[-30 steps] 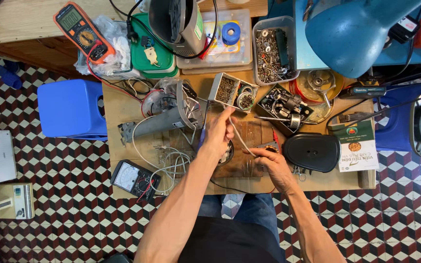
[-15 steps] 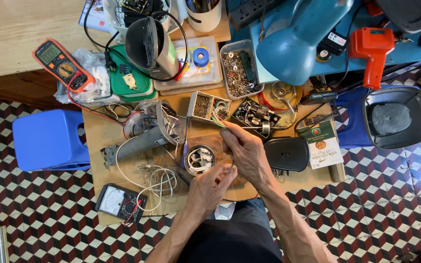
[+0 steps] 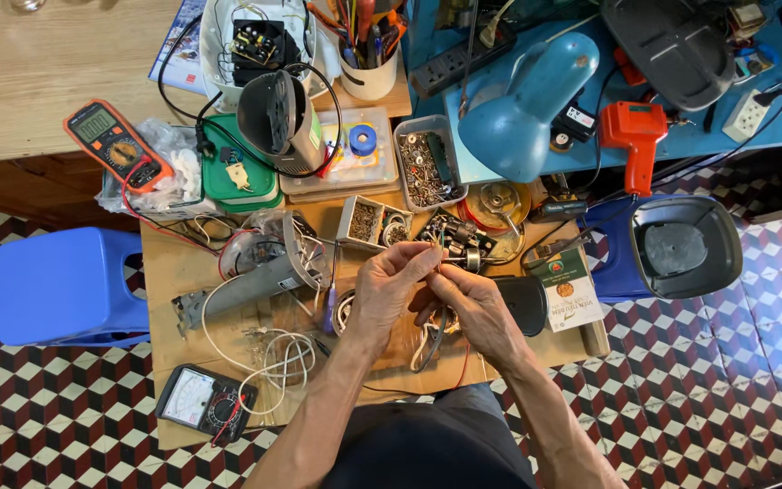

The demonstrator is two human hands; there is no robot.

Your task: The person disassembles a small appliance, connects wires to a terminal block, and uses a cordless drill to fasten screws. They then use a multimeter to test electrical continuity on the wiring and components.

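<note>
**benchrat:** So, how are we holding things right now?

**solderpal:** Both forearms come in from the bottom edge and meet over the middle of the low wooden work table (image 3: 169, 272). Our left hand (image 3: 389, 290) is tipped up, thumb and forefinger pinched narrow. Our right hand (image 3: 472, 308) is curled in beside it, fingertips touching the left ones, pinched the same way.

**benchrat:** And what's in the pinch?

**solderpal:** A few thin coloured wires (image 3: 443, 256), reddish and greenish as far as we can tell. Too small to say how many. They show right at the fingertips, held between both hands.

**benchrat:** Where's that relative to the rest?

**solderpal:** Just in front of the small dark circuit assembly with metal parts (image 3: 454, 237), and above a round coil of wire (image 3: 344, 312) that our left wrist partly hides. The purple-handled screwdriver (image 3: 329, 308) lies just left of our left hand.
</note>
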